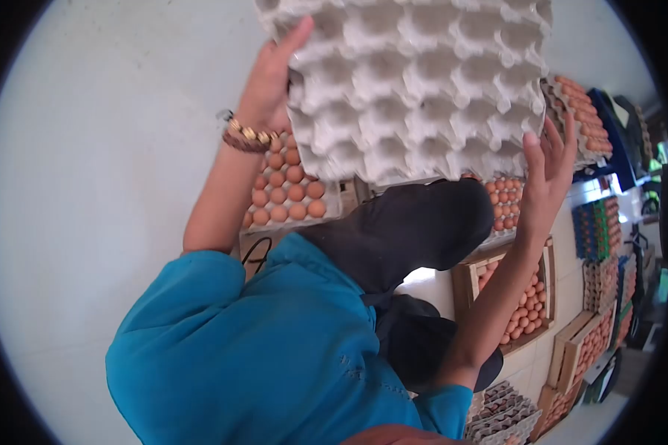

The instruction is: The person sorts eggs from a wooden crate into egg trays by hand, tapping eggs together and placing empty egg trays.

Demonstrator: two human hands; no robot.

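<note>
A grey pulp egg tray (pixel 416 93) with vacant cups is held up at the top of the view. My left hand (pixel 271 78) grips its left edge, thumb over the front and the other fingers mostly hidden behind. At the lower right corner, my right hand (pixel 548 159) holds the tray's edge between the thumb in front and fingers stretched along the side. Below my left wrist, a tray of brown eggs (pixel 289 189) is partly covered by my arm. More brown eggs (pixel 505 200) lie beyond my knee, near my right forearm.
A wooden crate of eggs (pixel 549 289) stands beside my right forearm. Stacked egg trays (pixel 583 122) are behind my right hand, with more stacks (pixel 601 282) and wooden crates (pixel 568 352) along the right. Several trays (pixel 505 411) sit at the bottom. A pale surface (pixel 104 185) fills the left.
</note>
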